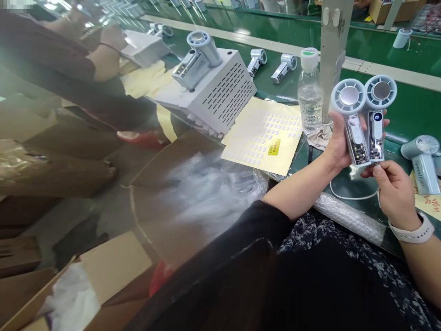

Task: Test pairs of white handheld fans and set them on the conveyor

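My left hand (339,142) grips two handheld fans (363,117) side by side, their round grilles upward and their clear handles showing circuit boards. A small display on the right-hand fan (378,133) reads 20. My right hand (396,193) is close below them, with its thumb and forefinger pinched at the lower end of the handles. Anything between those fingertips is too small to make out. A yellow sheet of small white oval pads (263,138) lies on the bench to the left of my hands.
A water bottle (310,94) and a cloth (320,138) stand beside a metal post (332,41). A perforated grey metal box (220,92) carries a fan. Several fans stand on the green bench (409,110). A co-worker's hand (113,39) works at left, above cardboard boxes (110,262).
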`<state>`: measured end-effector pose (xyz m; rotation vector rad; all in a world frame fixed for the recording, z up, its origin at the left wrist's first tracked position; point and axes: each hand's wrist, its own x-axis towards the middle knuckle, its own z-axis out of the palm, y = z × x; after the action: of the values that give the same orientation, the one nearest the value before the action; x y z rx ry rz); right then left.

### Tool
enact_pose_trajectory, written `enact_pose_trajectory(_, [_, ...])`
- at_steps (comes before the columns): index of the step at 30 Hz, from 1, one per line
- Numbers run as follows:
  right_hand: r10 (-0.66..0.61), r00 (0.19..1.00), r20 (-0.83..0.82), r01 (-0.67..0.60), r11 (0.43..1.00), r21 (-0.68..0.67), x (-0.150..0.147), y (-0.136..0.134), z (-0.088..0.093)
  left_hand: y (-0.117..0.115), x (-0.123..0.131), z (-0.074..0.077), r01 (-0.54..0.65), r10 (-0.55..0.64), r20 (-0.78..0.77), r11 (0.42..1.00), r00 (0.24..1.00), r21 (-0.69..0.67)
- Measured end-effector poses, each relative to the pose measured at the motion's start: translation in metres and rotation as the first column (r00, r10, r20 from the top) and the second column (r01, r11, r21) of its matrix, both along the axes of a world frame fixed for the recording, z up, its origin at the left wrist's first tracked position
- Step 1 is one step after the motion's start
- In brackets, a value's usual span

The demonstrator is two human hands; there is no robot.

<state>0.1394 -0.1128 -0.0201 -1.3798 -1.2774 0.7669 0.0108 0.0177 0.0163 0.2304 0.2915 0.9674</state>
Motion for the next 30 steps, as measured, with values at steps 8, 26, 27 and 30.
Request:
enact_pose_trajectory(8, [-0.066,0.962,-0.267,0.053,0.997,-0.056,-0.010,-0.003,0.000,-0.008,0.004,-0.009,-0.030,0.041,-0.149,0.997,0.988,0.073])
enact_pose_trajectory(26, [-0.027,1.000,0.004,0.026,0.999,0.041,0.001,-0.002,-0.001,-0.008,0.005,-0.007,0.006,0.009,-0.149,0.995,0.989,0.095])
enact_pose_trajectory(27, [-0.063,0.996,0.066,0.057,0.994,0.095,0.006,-0.001,-0.001,-0.007,0.005,-0.007,-0.016,0.031,-0.160,0.996,0.987,0.092])
enact_pose_trajectory(30, [-0.229,0.956,0.182,0.192,0.960,0.203,0.021,0.003,-0.003,-0.006,0.003,-0.012,-0.004,0.037,-0.186,0.985,0.982,0.173])
